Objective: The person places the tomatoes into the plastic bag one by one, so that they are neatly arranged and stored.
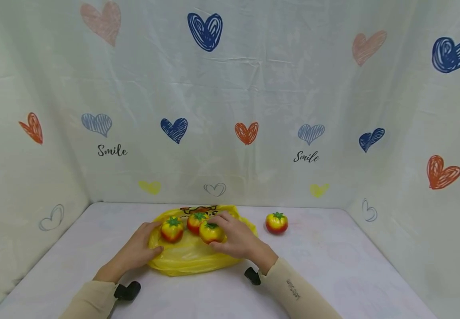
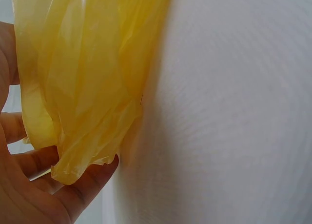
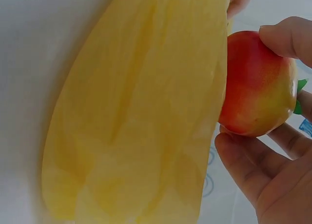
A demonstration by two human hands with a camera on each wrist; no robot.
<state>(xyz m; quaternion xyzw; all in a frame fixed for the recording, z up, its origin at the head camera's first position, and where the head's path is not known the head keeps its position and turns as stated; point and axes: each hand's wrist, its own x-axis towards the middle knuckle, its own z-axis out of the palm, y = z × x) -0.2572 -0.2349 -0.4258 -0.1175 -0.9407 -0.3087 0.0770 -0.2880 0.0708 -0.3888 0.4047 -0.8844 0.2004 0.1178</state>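
A yellow plastic bag lies spread on the table, its printed side toward the back. My left hand holds the bag's left edge, and its fingers curve around the crumpled film in the left wrist view. On the right side, my right hand grips a red and yellow tomato with a green leafy top, thumb on one side and fingers on the other. This tomato is at the bag's edge in the right wrist view. Two similar tomatoes, one at the left and one behind, sit within the bag's outline.
Another tomato stands alone on the white table, right of the bag. A pale curtain with printed hearts rises behind and along both sides. Black wrist devices sit at both sleeve cuffs.
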